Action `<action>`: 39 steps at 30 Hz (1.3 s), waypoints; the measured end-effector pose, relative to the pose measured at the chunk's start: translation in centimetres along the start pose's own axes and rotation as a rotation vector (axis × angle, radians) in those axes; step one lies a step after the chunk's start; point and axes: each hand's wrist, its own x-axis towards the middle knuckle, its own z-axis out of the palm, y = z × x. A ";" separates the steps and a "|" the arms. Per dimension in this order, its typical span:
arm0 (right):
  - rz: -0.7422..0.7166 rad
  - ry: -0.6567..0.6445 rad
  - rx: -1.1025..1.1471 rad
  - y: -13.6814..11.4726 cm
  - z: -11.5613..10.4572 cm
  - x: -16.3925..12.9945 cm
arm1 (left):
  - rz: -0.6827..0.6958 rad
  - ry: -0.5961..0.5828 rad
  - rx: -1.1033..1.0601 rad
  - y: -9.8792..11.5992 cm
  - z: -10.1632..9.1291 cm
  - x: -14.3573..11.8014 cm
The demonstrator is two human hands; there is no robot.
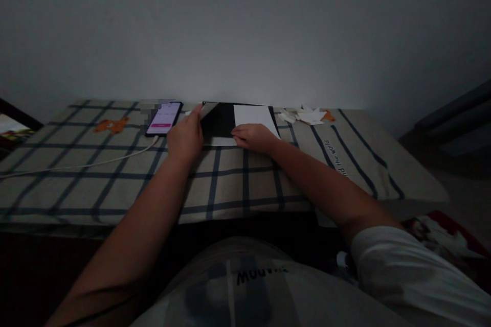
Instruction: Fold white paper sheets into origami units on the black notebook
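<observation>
A flat black sheet lies on the cloth-covered table with a white margin showing at its near edge. On its right part is a white rectangular sheet of paper. My left hand is closed at the black sheet's left edge, where a greyish strip shows by the fingertips. My right hand rests over the near left corner of the white paper, its fingertips pinched together at that edge. Whatever is between those fingertips is too small to make out.
A lit smartphone with a white cable lies left of my hands. Torn white paper scraps lie to the right. Orange cut-out-like shapes are at the left. A checked cloth covers the table against a grey wall.
</observation>
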 end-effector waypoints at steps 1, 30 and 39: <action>0.007 0.023 0.028 0.2 0.2 0.1 | 0.030 0.041 -0.016 -0.3 0.1 0.0; 0.362 0.590 0.546 3.2 0.7 0.2 | 0.487 -0.602 0.105 0.4 1.9 0.4; 0.202 0.446 0.357 2.6 0.6 0.4 | 0.671 -0.375 -0.009 0.4 2.7 0.1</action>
